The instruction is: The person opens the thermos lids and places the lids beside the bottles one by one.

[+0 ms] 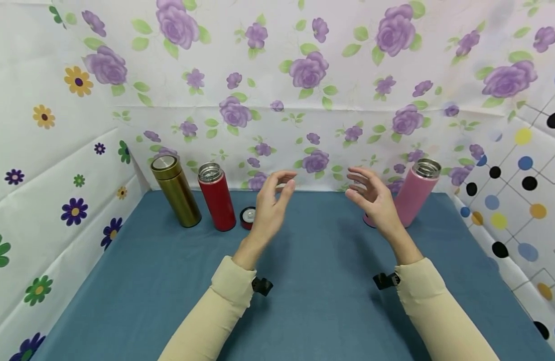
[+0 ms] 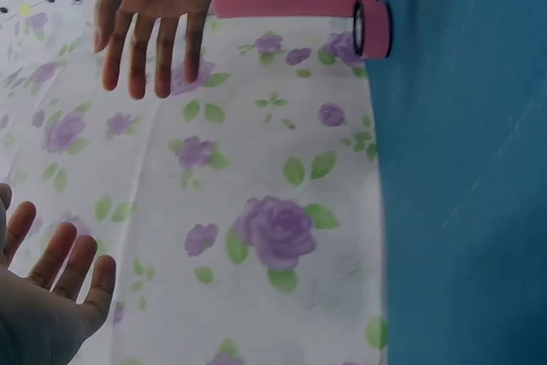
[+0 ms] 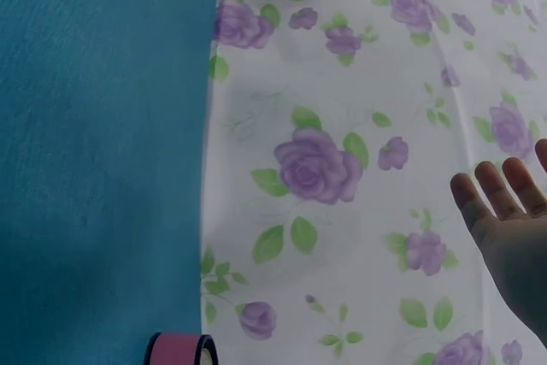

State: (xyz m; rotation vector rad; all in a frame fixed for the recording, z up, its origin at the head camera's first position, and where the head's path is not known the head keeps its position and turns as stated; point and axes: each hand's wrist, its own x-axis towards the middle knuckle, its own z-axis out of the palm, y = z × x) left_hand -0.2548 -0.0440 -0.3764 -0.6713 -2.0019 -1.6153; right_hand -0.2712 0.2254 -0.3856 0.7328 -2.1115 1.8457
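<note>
Both hands hover over the table with relaxed fingers and nothing in them, palms facing each other. My left hand (image 1: 270, 205) is nearest to a red lid (image 1: 248, 216) lying on the table. Beside that lid stands a red thermos (image 1: 217, 200) with its steel mouth uncovered. A gold thermos (image 1: 176, 193) with its cap on stands further left. My right hand (image 1: 374, 203) overlaps a pink thermos (image 1: 417, 193), also uncapped, in the head view. A pink lid (image 2: 373, 29) lies close to that thermos, mostly hidden behind the right hand in the head view.
A blue cloth (image 1: 322, 301) covers the table. White sheets with purple flowers (image 1: 309, 70) hang behind it; patterned sheets close off both sides. A small black wrist camera (image 1: 262, 286) sits at the left cuff, and another black camera (image 1: 386, 281) at the right.
</note>
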